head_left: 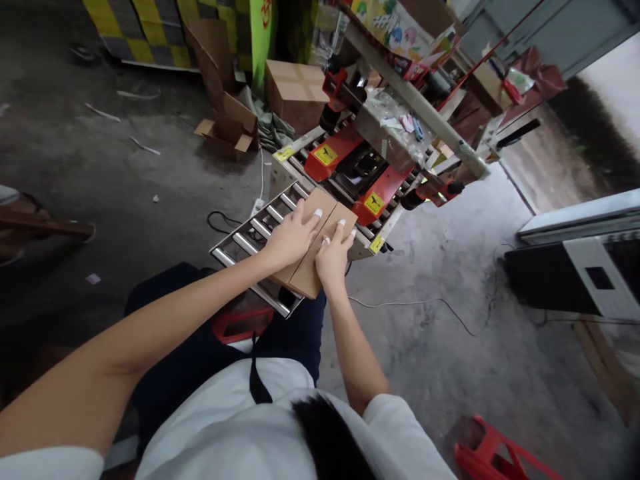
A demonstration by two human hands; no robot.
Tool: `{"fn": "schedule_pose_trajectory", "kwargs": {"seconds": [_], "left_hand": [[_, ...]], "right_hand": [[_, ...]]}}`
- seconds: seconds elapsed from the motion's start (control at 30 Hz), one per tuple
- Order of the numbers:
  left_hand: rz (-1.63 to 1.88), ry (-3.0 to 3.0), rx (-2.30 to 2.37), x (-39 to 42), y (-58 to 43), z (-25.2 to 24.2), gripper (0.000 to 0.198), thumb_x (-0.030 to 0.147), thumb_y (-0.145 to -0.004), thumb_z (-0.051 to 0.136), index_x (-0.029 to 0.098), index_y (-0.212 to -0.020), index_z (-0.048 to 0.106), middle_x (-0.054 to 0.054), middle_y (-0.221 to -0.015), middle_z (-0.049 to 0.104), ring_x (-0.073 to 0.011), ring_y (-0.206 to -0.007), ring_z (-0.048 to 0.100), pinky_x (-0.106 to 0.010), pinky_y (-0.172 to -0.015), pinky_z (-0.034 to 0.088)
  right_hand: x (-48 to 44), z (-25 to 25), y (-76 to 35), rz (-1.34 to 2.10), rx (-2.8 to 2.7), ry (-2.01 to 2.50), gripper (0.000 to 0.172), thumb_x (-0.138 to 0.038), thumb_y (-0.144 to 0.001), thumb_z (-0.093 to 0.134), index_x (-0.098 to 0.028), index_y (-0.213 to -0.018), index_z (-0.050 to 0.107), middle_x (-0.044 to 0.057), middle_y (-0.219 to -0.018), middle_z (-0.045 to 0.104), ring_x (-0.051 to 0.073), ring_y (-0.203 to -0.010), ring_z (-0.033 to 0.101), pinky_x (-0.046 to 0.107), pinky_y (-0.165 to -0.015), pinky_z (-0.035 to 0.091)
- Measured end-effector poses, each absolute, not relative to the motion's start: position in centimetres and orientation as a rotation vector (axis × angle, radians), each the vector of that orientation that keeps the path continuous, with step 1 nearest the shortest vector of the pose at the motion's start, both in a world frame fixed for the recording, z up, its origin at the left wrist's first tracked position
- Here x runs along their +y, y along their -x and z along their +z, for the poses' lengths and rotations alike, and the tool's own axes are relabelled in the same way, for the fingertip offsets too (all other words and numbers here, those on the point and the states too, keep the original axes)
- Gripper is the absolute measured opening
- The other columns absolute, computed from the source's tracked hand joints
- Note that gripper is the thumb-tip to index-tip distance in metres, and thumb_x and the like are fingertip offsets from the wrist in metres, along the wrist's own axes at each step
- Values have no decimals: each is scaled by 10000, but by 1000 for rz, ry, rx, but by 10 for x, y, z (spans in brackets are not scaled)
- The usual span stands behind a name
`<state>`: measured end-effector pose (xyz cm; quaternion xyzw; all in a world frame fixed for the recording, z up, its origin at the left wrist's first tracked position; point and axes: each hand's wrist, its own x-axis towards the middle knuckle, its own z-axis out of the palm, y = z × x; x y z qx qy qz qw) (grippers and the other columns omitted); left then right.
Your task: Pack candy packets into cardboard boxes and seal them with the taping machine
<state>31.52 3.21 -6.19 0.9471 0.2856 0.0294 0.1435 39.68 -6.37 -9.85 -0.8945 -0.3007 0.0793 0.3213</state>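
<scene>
A brown cardboard box (326, 205) lies on a short metal roller conveyor (235, 259), its top flaps meeting in a seam along the middle. On the flap left of the seam rests my left hand (294, 237), fingers stretched forward and holding nothing. My right hand (334, 257) lies on the other flap, its fingers spread and pointing ahead. Both hands press down on the lid without gripping it. Just beyond the box stands a carton sealing machine (367, 167) with red side guides and yellow warning labels.
Behind the machine's left side sit a closed carton (297, 93) and an open carton (227, 127). A white power strip (257, 207) hangs beside the conveyor. At right stands a black and silver appliance (575, 273); a cable (400, 303) crosses the floor near a red stool (495, 447).
</scene>
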Motion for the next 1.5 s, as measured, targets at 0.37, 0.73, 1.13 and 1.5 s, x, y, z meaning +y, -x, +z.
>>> {"fn": "schedule_pose_trajectory", "kwargs": {"seconds": [0.37,0.73,1.13,1.5], "left_hand": [[1,-2526,728,50,-323,-59,581,333,-1038,460,266,-1610,385,-188,-1753,66,-421,-1422,512,-535,-1149,450],[401,-2427,666,-5,-255,-77,499,217,-1031,399,89,-1508,472,-176,-1677,353,-166,-1594,261,-267,-1290,272],[1185,-2155,2218,40,72,6,445,393,-1011,488,148,-1381,476,-221,-1406,526,-315,-1401,470,-498,-1178,401],[346,-2028,2688,153,151,98,478,374,-1031,422,17,-1262,640,-276,-1237,687,-360,-1162,617,-439,-1011,406]], "right_hand": [[-116,-90,-336,159,-1590,2427,1020,-585,-861,649,-51,-1633,249,304,-1702,143,486,-1589,120,781,-1174,218],[-39,-78,-475,-63,-1411,2351,840,-626,-859,621,-127,-1522,492,296,-1604,392,487,-1533,316,745,-1161,313],[-44,-150,-426,-24,-1386,2021,918,-707,-889,372,-81,-1553,474,340,-1566,416,472,-1522,345,677,-1174,320],[-126,-242,-382,601,-1281,1901,454,-641,-598,634,-355,-930,755,112,-1068,791,458,-1071,727,615,-908,589]]}}
